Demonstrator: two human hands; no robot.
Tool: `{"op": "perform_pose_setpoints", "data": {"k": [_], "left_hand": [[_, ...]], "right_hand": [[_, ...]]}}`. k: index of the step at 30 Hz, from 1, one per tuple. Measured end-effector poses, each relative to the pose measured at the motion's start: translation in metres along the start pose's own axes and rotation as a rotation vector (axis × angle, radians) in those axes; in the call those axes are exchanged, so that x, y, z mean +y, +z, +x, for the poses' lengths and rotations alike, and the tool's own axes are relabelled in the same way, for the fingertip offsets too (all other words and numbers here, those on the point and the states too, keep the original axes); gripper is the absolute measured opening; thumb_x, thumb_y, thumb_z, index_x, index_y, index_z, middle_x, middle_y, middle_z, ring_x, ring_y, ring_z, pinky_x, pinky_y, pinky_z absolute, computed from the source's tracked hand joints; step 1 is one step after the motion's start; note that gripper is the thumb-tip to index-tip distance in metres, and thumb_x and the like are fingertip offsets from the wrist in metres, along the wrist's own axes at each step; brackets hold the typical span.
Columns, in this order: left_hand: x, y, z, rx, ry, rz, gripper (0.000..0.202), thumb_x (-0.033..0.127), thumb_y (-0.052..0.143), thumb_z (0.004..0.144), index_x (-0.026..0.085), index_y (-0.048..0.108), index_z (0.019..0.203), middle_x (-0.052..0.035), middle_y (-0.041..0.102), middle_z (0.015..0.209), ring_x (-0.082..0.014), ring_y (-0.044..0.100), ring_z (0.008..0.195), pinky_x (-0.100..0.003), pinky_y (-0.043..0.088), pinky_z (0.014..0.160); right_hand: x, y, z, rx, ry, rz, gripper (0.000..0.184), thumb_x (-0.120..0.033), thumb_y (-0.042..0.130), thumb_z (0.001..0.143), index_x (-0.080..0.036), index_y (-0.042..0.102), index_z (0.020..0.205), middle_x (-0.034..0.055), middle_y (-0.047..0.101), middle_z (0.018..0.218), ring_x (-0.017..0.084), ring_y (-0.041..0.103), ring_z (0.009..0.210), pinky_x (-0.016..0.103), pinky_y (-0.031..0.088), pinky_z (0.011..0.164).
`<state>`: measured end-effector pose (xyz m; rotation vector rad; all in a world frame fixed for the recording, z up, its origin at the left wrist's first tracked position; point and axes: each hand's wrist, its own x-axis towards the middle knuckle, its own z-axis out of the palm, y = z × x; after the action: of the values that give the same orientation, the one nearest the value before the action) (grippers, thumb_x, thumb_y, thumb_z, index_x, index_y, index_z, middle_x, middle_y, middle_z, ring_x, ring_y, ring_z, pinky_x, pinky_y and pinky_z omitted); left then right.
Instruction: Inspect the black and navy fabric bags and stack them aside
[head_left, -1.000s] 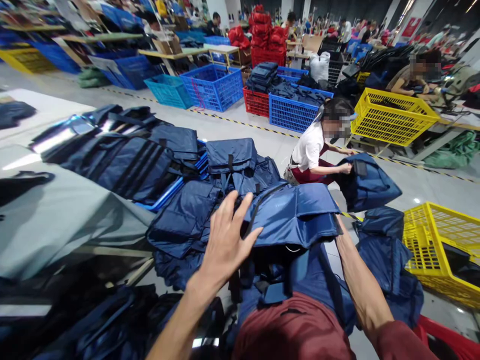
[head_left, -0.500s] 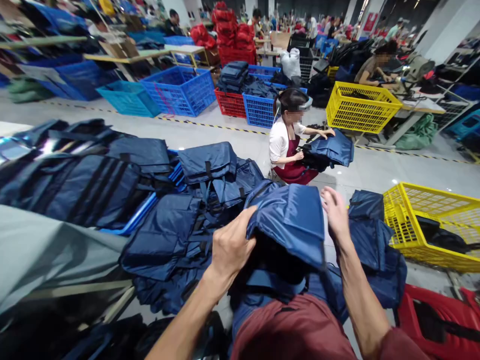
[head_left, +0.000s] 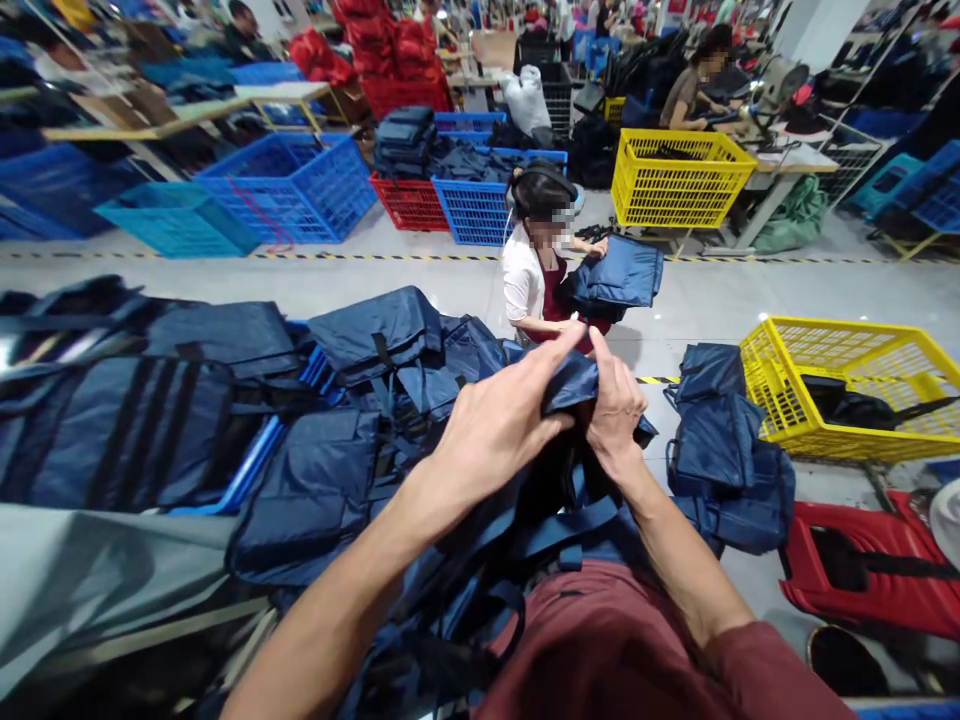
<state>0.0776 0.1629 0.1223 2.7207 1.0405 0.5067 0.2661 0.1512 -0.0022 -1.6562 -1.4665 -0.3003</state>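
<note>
A navy blue backpack (head_left: 574, 383) sits upright in my lap, with its dark inside facing me and loose straps (head_left: 559, 530) hanging below. My left hand (head_left: 499, 425) is closed on the upper edge of the fabric from the left, thumb underneath and fingers stretched along the top. My right hand (head_left: 616, 405) pinches the same edge from the right. The fingertips of both hands nearly meet at the top. My hands and forearms cover much of the backpack, and whatever lies between the fingertips is hidden.
Navy backpacks are piled at my left (head_left: 304, 490) and stacked at my right (head_left: 724, 450). A yellow crate (head_left: 847, 440) and a red plastic chair (head_left: 862, 565) stand at the right. Ahead, a seated co-worker (head_left: 525, 270) holds another backpack (head_left: 619, 272).
My hands have come close together along the backpack's edge. My right hand, fingers apart beside the fabric before, now pinches it. The broad blue panel has folded down from view.
</note>
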Motion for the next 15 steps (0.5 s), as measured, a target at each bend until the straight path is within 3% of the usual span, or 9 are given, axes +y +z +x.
{"op": "perform_pose_setpoints", "data": {"k": [2, 3, 7, 10, 13, 15], "left_hand": [[-0.008, 0.007, -0.043, 0.104, -0.087, -0.04, 0.1, 0.031, 0.069, 0.102, 0.032, 0.008, 0.181, -0.012, 0.035, 0.182, -0.0355, 0.046, 0.163, -0.043, 0.06, 0.114], [-0.009, 0.014, -0.064, 0.147, -0.162, -0.043, 0.104, 0.029, 0.069, 0.101, 0.031, 0.004, 0.182, -0.0121, 0.029, 0.185, -0.0355, 0.039, 0.166, -0.045, 0.058, 0.118], [-0.003, 0.057, -0.124, 0.223, -0.508, -0.077, 0.104, 0.025, 0.065, 0.101, 0.029, 0.001, 0.182, -0.0162, 0.037, 0.181, -0.0369, 0.049, 0.16, -0.051, 0.058, 0.12], [-0.001, 0.085, -0.132, 0.346, -0.655, -0.058, 0.099, 0.022, 0.062, 0.104, 0.026, 0.002, 0.182, -0.0185, 0.043, 0.177, -0.035, 0.054, 0.156, -0.049, 0.057, 0.121], [-0.022, 0.093, -0.117, 0.505, -0.592, 0.111, 0.091, 0.01, 0.054, 0.102, 0.021, 0.011, 0.182, -0.0181, 0.058, 0.167, -0.0298, 0.062, 0.15, -0.041, 0.057, 0.119], [-0.047, 0.091, -0.102, 0.551, -0.521, 0.279, 0.081, 0.007, 0.05, 0.1, 0.018, 0.031, 0.178, -0.017, 0.072, 0.15, -0.0268, 0.075, 0.131, -0.033, 0.059, 0.11]], "right_hand": [[0.005, 0.003, 0.01, 0.003, -0.107, -0.039, 0.055, -0.027, 0.044, 0.112, -0.021, 0.054, 0.166, 0.0122, 0.079, 0.116, 0.025, 0.072, 0.105, 0.037, 0.053, 0.1], [0.006, 0.004, 0.014, -0.003, -0.176, -0.043, 0.052, -0.027, 0.046, 0.112, -0.021, 0.059, 0.162, 0.0125, 0.079, 0.116, 0.025, 0.071, 0.105, 0.036, 0.051, 0.096], [0.007, 0.013, 0.027, -0.083, -0.467, -0.012, 0.037, -0.024, 0.052, 0.11, -0.026, 0.073, 0.141, 0.0095, 0.08, 0.114, 0.022, 0.071, 0.102, 0.035, 0.045, 0.086], [0.017, 0.028, 0.049, -0.143, -0.619, 0.013, 0.031, -0.024, 0.055, 0.108, -0.028, 0.076, 0.13, 0.0056, 0.08, 0.102, 0.019, 0.068, 0.09, 0.035, 0.041, 0.079], [0.032, 0.043, 0.077, -0.205, -0.743, 0.049, 0.032, -0.033, 0.06, 0.102, -0.024, 0.077, 0.128, 0.0057, 0.077, 0.093, 0.021, 0.065, 0.081, 0.035, 0.041, 0.075], [0.042, 0.053, 0.093, -0.277, -0.758, 0.096, 0.038, -0.033, 0.065, 0.094, -0.021, 0.077, 0.128, 0.0063, 0.076, 0.09, 0.023, 0.065, 0.081, 0.035, 0.044, 0.077]]}}
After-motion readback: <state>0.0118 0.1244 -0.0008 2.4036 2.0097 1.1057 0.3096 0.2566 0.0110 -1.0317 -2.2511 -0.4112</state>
